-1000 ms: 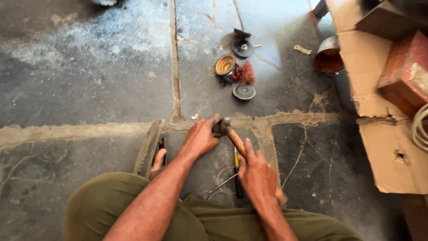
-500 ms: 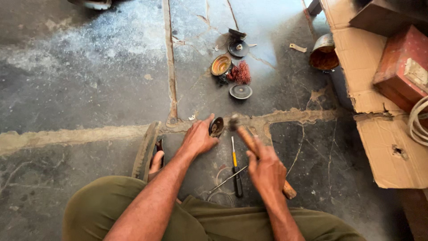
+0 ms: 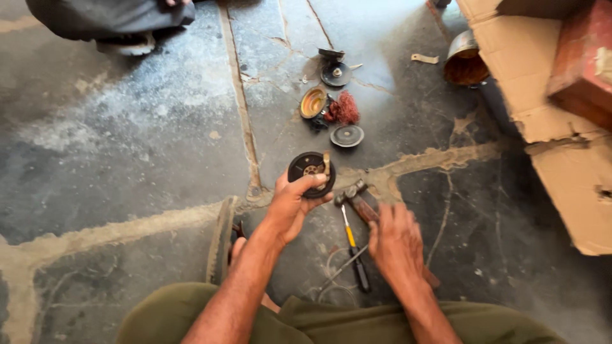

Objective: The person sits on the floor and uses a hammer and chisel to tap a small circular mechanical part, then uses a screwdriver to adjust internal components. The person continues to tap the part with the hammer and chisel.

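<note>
My left hand (image 3: pixel 290 205) holds up a round black part (image 3: pixel 309 171) with a metal hub, its face turned towards me. My right hand (image 3: pixel 396 243) rests on the wooden handle of a hammer (image 3: pixel 358 199) that lies on the stone floor, head pointing up-left. A screwdriver (image 3: pixel 354 253) with a yellow and black handle lies just left of that hand, beside a loose wire (image 3: pixel 335 279). My knees in olive trousers (image 3: pixel 306 322) fill the bottom edge.
Further out lie a brass-coloured cup (image 3: pixel 313 102), a red tangle of wire (image 3: pixel 345 108), a grey disc (image 3: pixel 347 136) and a dark round part (image 3: pixel 335 73). A metal tin (image 3: pixel 464 60), flattened cardboard (image 3: pixel 574 165) and a red box (image 3: pixel 583 60) stand at right. Another person's foot (image 3: pixel 124 43) is top left.
My left hand has lifted the black round part off the floor and turned it up. My right hand has dropped onto the hammer handle. The camera has tilted forward.
</note>
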Motion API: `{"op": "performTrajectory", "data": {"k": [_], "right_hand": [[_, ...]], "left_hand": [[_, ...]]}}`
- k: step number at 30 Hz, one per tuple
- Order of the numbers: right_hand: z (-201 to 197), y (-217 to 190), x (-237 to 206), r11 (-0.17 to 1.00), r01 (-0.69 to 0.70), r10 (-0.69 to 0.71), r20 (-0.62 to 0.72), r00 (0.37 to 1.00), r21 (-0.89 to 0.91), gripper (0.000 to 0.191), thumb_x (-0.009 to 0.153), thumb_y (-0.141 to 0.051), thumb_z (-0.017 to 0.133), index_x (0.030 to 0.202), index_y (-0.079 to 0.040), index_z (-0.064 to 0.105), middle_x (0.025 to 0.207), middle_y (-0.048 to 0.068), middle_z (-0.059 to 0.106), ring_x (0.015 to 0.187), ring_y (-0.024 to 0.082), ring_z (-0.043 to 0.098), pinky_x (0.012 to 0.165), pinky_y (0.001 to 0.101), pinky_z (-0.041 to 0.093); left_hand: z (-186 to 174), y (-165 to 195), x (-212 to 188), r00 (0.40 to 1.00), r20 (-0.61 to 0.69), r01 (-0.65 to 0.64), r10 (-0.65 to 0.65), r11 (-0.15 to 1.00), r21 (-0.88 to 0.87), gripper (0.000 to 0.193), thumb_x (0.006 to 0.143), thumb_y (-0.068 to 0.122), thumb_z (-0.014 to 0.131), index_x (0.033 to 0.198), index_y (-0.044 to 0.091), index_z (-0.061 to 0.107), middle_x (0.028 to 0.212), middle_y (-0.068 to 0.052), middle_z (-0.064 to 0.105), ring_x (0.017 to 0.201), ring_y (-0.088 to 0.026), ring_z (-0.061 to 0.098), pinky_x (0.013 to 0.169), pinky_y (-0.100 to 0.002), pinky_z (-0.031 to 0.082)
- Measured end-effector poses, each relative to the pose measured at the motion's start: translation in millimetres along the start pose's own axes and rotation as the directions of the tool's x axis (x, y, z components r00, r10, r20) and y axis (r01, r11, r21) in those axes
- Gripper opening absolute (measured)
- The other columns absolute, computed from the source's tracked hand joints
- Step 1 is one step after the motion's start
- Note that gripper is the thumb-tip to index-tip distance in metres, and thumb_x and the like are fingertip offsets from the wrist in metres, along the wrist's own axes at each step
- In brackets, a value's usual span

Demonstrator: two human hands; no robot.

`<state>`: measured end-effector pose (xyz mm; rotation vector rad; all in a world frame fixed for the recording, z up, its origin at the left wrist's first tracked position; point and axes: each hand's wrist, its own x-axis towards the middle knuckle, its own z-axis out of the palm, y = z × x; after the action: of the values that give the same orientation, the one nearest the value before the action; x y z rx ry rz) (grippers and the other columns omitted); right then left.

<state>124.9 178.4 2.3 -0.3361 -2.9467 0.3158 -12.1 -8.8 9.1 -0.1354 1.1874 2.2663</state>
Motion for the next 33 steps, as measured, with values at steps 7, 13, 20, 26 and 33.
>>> {"op": "performTrajectory", "data": {"k": [7, 13, 20, 26, 33], "right_hand": [[13.2, -26.2, -15.3, 0.997, -0.051, 0.071, 0.548, 0.833, -0.052, 0.038, 0.094, -0.035, 0.07, 0.111, -0.005, 0.055, 0.101, 0.021, 0.066, 0.091, 0.041, 0.07, 0.077, 0.0513, 0.057], [8.3, -35.8, -14.9, 0.986, -0.045, -0.058, 0.578, 0.814, 0.162, 0.054, 0.079, -0.016, 0.073, 0.125, -0.003, 0.049, 0.106, 0.02, 0.062, 0.098, 0.04, 0.066, 0.08, 0.0502, 0.054], [-11.7, -53.2, -3.4, 0.923, -0.216, 0.077, 0.398, 0.914, 0.317, 0.033, 0.09, -0.016, 0.066, 0.12, -0.006, 0.055, 0.11, 0.018, 0.058, 0.094, 0.038, 0.066, 0.077, 0.0488, 0.053], [-37.0, -64.9, -2.3, 0.835, -0.092, 0.056, 0.083, 0.995, 0.542, 0.058, 0.091, -0.012, 0.063, 0.148, -0.013, 0.052, 0.089, 0.011, 0.066, 0.069, 0.03, 0.066, 0.059, 0.0436, 0.051], [-45.9, -75.8, -6.8, 0.768, -0.208, 0.068, 0.246, 0.967, 0.605, 0.056, 0.089, -0.014, 0.067, 0.144, -0.023, 0.064, 0.073, 0.008, 0.062, 0.049, 0.023, 0.059, 0.047, 0.0411, 0.045]], "left_hand": [[17.4, 12.7, -5.4, 1.0, -0.004, 0.011, -0.013, 0.955, -0.297, 0.076, 0.1, 0.066, 0.031, 0.122, 0.001, 0.065, 0.108, -0.015, 0.073, 0.098, -0.028, 0.073, 0.082, -0.041, 0.064], [24.2, 13.1, -11.4, 0.99, -0.11, 0.031, -0.085, 0.907, -0.42, 0.063, 0.107, 0.053, 0.035, 0.12, -0.003, 0.06, 0.112, -0.021, 0.07, 0.105, -0.034, 0.072, 0.094, -0.048, 0.062], [30.7, 28.0, -20.0, 0.981, -0.177, -0.027, -0.085, 0.836, -0.548, 0.046, 0.104, 0.04, 0.039, 0.124, 0.004, 0.06, 0.127, -0.011, 0.069, 0.108, -0.037, 0.068, 0.097, -0.054, 0.058], [29.5, 30.0, -25.1, 0.974, -0.209, -0.037, -0.086, 0.853, -0.52, 0.058, 0.104, 0.052, 0.045, 0.12, -0.002, 0.06, 0.111, -0.018, 0.068, 0.107, -0.037, 0.068, 0.096, -0.052, 0.057], [28.0, 28.5, -25.4, 0.975, -0.207, -0.031, -0.082, 0.87, -0.492, 0.056, 0.102, 0.047, 0.046, 0.119, -0.003, 0.063, 0.106, -0.02, 0.07, 0.107, -0.036, 0.068, 0.098, -0.051, 0.056]]}}
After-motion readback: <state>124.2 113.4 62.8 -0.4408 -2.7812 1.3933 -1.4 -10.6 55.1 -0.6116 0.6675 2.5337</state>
